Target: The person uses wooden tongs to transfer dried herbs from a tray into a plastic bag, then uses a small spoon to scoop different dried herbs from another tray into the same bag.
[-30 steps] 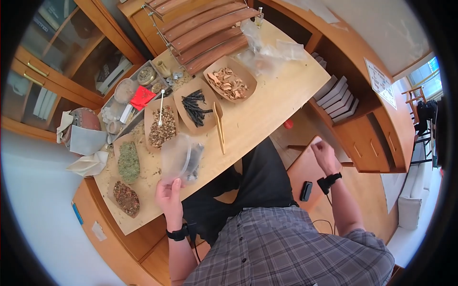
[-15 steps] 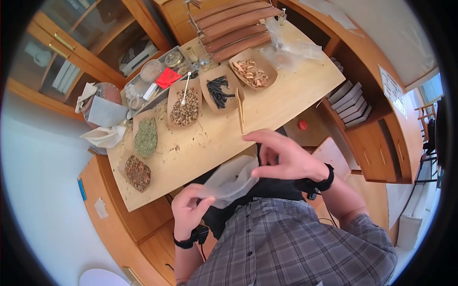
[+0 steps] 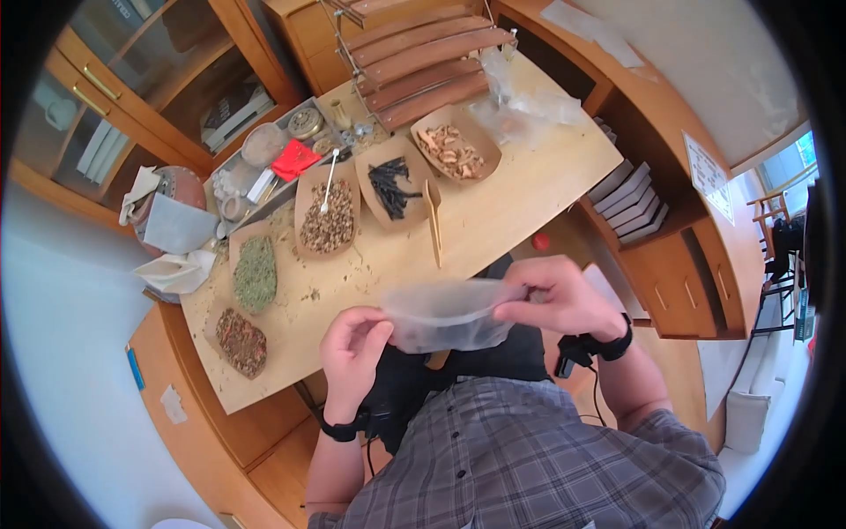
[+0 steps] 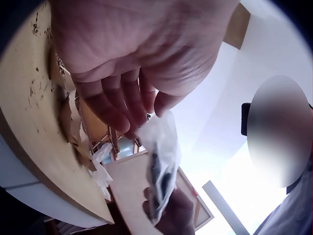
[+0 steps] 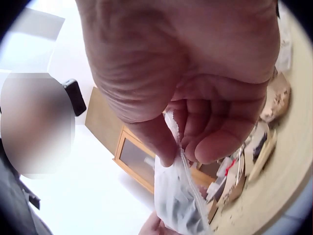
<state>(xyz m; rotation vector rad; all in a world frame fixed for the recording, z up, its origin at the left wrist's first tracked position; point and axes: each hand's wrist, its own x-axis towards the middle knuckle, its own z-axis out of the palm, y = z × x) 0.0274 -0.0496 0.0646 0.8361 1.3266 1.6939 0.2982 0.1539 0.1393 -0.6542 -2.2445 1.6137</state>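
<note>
I hold a clear plastic bag (image 3: pixel 445 315) stretched between both hands above my lap, near the table's front edge. My left hand (image 3: pixel 352 346) pinches its left end, and my right hand (image 3: pixel 548 298) pinches its right end. In the left wrist view the bag (image 4: pixel 161 161) hangs from my fingertips, with dark bits inside it. In the right wrist view my thumb and fingers (image 5: pixel 195 139) pinch the bag's (image 5: pixel 178 196) top edge.
The wooden table (image 3: pixel 493 207) carries several paper trays: green herbs (image 3: pixel 256 273), brown mix (image 3: pixel 233 339), seeds with a white spoon (image 3: pixel 326 216), black sticks (image 3: pixel 390 188) and bark chips (image 3: pixel 454 150). Wooden tongs (image 3: pixel 433 220) lie beside them. Spare bags (image 3: pixel 529 101) sit at the far right.
A second ago only my left hand held the bag over the table. I drew it back toward my lap, my right hand came up and took its other end, and the bag now stretches between them.
</note>
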